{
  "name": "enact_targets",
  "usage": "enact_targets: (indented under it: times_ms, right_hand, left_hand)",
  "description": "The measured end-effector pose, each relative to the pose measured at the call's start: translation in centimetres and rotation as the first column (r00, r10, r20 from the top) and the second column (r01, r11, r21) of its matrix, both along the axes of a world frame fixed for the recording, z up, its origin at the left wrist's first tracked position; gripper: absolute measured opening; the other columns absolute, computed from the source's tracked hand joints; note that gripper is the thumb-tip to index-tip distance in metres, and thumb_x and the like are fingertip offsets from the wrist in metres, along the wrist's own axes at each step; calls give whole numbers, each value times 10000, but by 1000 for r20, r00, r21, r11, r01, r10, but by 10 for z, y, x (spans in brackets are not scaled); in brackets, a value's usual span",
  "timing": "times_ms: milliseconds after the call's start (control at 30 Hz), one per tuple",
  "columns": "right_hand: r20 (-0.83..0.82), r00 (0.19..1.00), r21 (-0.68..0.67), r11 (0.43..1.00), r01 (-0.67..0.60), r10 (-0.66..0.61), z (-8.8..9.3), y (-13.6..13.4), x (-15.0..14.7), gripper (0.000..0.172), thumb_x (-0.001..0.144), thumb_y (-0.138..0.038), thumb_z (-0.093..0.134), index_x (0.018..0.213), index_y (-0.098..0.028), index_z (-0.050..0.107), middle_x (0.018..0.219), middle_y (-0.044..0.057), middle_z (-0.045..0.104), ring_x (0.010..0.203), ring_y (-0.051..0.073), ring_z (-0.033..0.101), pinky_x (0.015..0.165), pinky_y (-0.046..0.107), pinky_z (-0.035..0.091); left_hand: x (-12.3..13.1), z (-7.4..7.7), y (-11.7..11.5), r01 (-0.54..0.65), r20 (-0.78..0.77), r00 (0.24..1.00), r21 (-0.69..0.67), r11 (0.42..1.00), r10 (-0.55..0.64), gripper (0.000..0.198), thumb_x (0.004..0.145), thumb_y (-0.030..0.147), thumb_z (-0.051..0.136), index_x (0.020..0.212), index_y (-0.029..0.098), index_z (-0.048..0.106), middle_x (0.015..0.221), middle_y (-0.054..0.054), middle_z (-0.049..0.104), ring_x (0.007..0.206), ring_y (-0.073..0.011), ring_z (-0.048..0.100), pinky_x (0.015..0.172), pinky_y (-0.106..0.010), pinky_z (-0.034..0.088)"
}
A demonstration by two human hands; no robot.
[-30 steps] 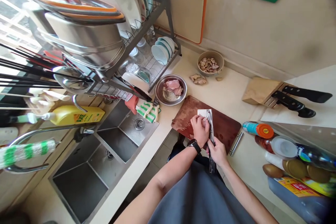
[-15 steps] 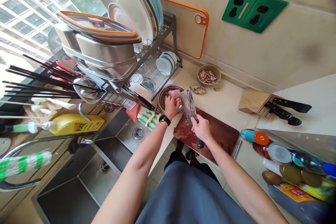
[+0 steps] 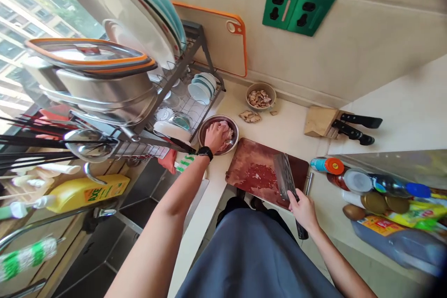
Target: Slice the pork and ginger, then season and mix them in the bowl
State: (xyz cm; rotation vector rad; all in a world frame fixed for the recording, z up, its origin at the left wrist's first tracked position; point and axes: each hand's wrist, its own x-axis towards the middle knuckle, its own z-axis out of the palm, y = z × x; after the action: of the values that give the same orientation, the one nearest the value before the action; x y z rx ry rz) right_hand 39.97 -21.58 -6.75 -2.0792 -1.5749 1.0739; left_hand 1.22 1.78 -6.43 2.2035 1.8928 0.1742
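My left hand (image 3: 213,137), with a dark watch on its wrist, reaches into a round metal bowl (image 3: 237,136). Its fingers are curled over pink raw meat (image 3: 227,136) there; the fingertips are partly hidden. My right hand (image 3: 303,209) is closed round the dark handle of a cleaver (image 3: 284,177). The cleaver's broad blade is over the right half of a reddish-brown cutting board (image 3: 240,160). Wet smears and a few small pale scraps mark the board's middle.
Behind the board stand a bowl of sliced pieces (image 3: 259,98), a ginger root (image 3: 250,116) and a knife block (image 3: 317,122). A loaded dish rack (image 3: 206,51) is at the left above a sink (image 3: 139,205). Bottles and jars (image 3: 370,195) crowd the right side.
My right hand has carried the cleaver from beside the bowl rightward and nearer to me, over the board. My left hand has stayed at the meat in the bowl. The view has shifted.
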Motion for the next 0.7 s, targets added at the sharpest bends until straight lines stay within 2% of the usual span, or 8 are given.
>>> enact_targets:
  times_ms: [67, 133, 233, 267, 367, 433, 600, 700]
  right_hand:
    - [-23, 1000, -9, 1000, 4, -4, -2, -13, 0, 396, 942, -595, 448, 745, -252, 481, 468, -14, 581, 440, 186, 607, 508, 270, 462]
    - [-79, 997, -39, 999, 22, -25, -4, -23, -3, 404, 937, -602, 459, 737, -251, 474, 476, -15, 580, 442, 183, 602, 499, 268, 457]
    - [-192, 970, -124, 984, 128, -151, -12, -35, -5, 428, 911, -645, 478, 755, -248, 476, 465, -28, 566, 418, 178, 577, 461, 267, 443]
    - [-222, 954, -151, 973, 173, -204, -14, -38, -6, 439, 900, -663, 484, 765, -245, 477, 463, -32, 563, 410, 176, 568, 448, 266, 437]
    - [-273, 913, -192, 947, 257, -303, -22, -45, -4, 463, 871, -691, 508, 769, -241, 469, 477, -33, 569, 408, 165, 561, 432, 257, 429]
    - [-278, 906, -200, 942, 269, -318, -24, -47, -2, 467, 860, -694, 522, 764, -242, 463, 482, -31, 575, 416, 163, 567, 438, 254, 431]
    - [-262, 919, -196, 948, 249, -296, -27, -49, 5, 454, 867, -682, 524, 761, -244, 468, 485, -22, 582, 420, 165, 561, 465, 269, 447]
    - [-275, 917, -197, 950, 241, -289, -33, -51, 7, 464, 855, -696, 525, 743, -251, 459, 485, -12, 588, 415, 174, 562, 448, 276, 440]
  left_hand:
    - [14, 6, -1, 67, -4, 998, -11, 998, -67, 325, 908, 289, 543, 1211, 203, 626, 1287, -158, 527, 1219, -335, 464, 987, -477, 401]
    - [35, 7, -16, 238, 92, 968, -41, 970, -233, 285, 929, 276, 501, 1154, 197, 656, 1236, -152, 542, 1180, -307, 496, 1004, -455, 404]
    - [78, -3, -65, 529, 280, 833, -149, 836, -477, 290, 963, 307, 453, 1150, 255, 668, 1148, -109, 581, 1007, -225, 579, 904, -355, 479]
    - [92, -9, -84, 576, 300, 803, -176, 798, -514, 296, 963, 309, 461, 1181, 267, 656, 1140, -102, 587, 988, -219, 585, 879, -343, 493]
    - [128, -25, -135, 600, 269, 793, -189, 777, -547, 320, 946, 219, 482, 1231, 247, 624, 1164, -111, 592, 1047, -242, 569, 884, -357, 506]
    - [141, -32, -154, 589, 249, 804, -205, 782, -541, 272, 934, 159, 482, 1133, 225, 654, 1120, -116, 603, 1034, -247, 566, 863, -358, 511]
    - [142, -33, -161, 525, 272, 844, -248, 814, -461, 160, 881, 79, 544, 853, 203, 640, 953, -96, 610, 956, -232, 585, 801, -322, 511]
    - [123, -23, -152, 420, 295, 886, -183, 889, -358, 160, 870, 69, 545, 836, 199, 632, 920, -73, 615, 906, -202, 595, 818, -311, 509]
